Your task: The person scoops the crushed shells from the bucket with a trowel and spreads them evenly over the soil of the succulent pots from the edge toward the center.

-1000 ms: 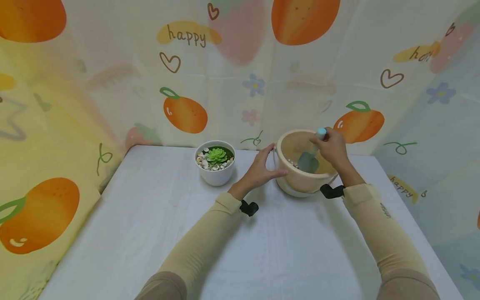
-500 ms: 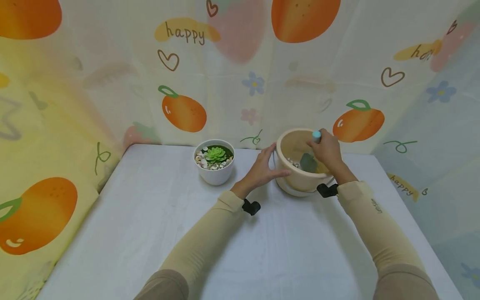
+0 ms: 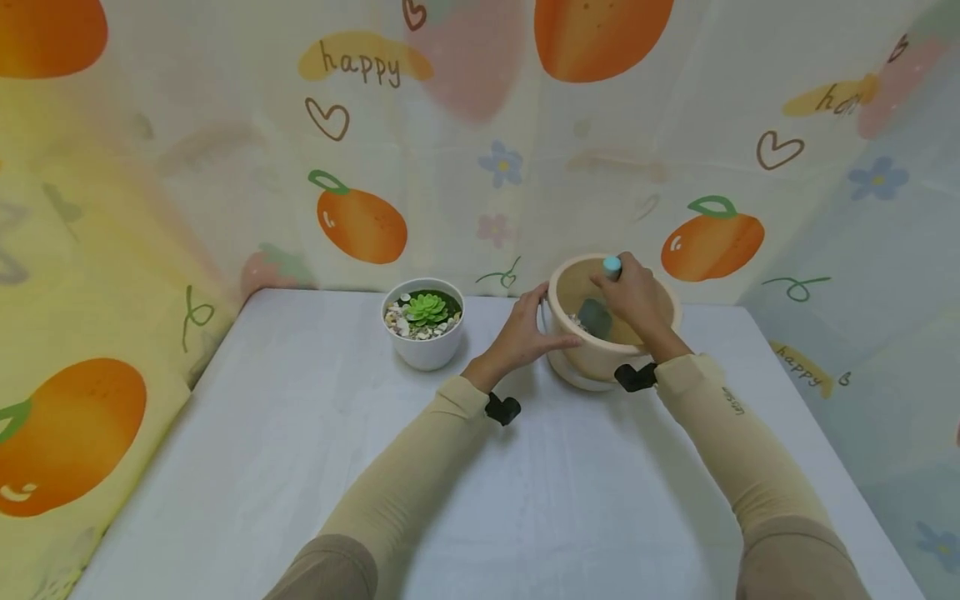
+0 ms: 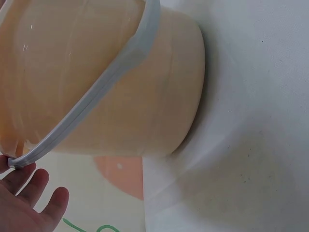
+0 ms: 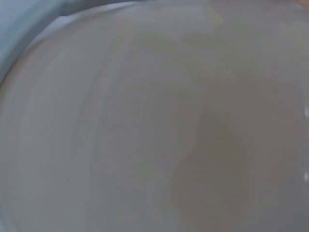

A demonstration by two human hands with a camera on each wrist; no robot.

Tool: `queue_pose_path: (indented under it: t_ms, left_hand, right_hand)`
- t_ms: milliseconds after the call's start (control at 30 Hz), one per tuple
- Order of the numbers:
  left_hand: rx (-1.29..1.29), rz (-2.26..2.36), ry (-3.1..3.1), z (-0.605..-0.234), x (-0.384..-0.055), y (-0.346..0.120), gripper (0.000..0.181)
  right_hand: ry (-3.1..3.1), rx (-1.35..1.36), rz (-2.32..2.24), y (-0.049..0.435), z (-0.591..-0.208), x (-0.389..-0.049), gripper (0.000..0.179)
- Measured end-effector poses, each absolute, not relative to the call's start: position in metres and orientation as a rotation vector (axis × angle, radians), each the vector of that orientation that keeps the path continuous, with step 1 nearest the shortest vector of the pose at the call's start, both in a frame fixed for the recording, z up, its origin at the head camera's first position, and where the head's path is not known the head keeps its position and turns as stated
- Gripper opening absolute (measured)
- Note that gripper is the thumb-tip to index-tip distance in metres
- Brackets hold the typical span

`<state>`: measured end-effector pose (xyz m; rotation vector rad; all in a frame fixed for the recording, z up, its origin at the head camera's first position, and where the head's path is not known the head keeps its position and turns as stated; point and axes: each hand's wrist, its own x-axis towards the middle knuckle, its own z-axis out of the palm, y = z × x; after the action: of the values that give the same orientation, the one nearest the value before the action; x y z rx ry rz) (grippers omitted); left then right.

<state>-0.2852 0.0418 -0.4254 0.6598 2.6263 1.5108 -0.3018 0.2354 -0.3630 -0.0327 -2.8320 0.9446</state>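
Observation:
A cream plastic bucket [image 3: 596,360] stands at the back right of the table, small pale pebbles [image 3: 575,320] showing inside. My left hand [image 3: 516,337] spans its left side, thumb along the front rim and fingers near the back. The left wrist view shows those fingers [image 4: 36,191] loosely extended by the end of the bucket's grey handle [image 4: 104,84]. Over the opening, my right hand [image 3: 637,298] grips a small trowel [image 3: 596,318] by its handle, light-blue end up, greyish blade down inside the bucket. Only the bucket wall [image 5: 135,130] fills the right wrist view, a dark shape showing through it.
Left of the bucket, a white pot [image 3: 427,352] holds a green succulent [image 3: 427,309] among pebbles. Both stand near the back edge of the white-covered table [image 3: 300,433]. Fruit-printed cloth [image 3: 442,167] hangs close behind and along both sides.
My right hand and the trowel have moved leftward inside the bucket, the blade now near its left side by the pebbles. My left hand stays at the bucket. The head view has shifted slightly.

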Motion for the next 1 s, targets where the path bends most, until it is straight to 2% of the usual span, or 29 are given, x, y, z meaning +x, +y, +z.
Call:
queue_pose_path:
  t_ms: [233, 567, 900, 1000]
  left_hand:
    - [0.669, 1.518, 2.625, -0.424, -0.286, 0.041, 0.108]
    - [0.669, 1.571, 2.617, -0.425, -0.286, 0.039, 0.107]
    - [0.677, 1.607, 2.586, -0.428, -0.286, 0.041, 0.104]
    - [0.688, 1.543, 2.625, -0.426, -0.287, 0.041, 0.105]
  right_hand:
    - [-2.805, 0.091, 0.947, 0.227, -0.365, -0.305, 0.040]
    - [-2.816, 0.103, 1.045, 0.226, -0.362, -0.305, 0.041]
    - [-2.867, 0.217, 1.253, 0.236, -0.361, -0.301, 0.033]
    - [-2.882, 0.176, 1.289, 0.239, -0.359, -0.301, 0.033]
